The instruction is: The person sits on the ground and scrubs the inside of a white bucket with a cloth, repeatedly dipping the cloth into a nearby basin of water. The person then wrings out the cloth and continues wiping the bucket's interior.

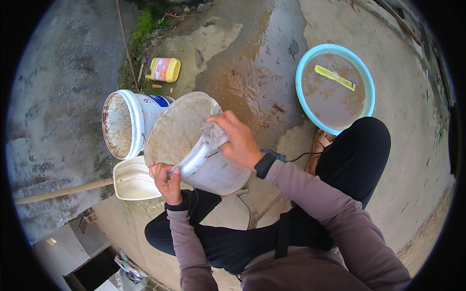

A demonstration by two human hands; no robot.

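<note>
A white plastic bucket (225, 174) is tilted over my lap, its stained mouth turned to the upper left. My left hand (166, 182) grips the near rim, thumb outside. A grey, wadded scrubbing pad or cloth (214, 134) is in my right hand (236, 140), pressed against the bucket's rim on the right. Part of the wire handle shows below the pad. Just left of this bucket, a second white bucket (134, 123) lies on its side, its inside caked with brown dirt.
A light-blue basin (299, 85) of muddy water stands at upper right, with a yellow-green brush (335, 78) in it. A cream scoop (136, 182) on a wooden pole (65, 191) lies left. Beyond the buckets is a yellow jug (173, 70). Wet mud covers the concrete ahead.
</note>
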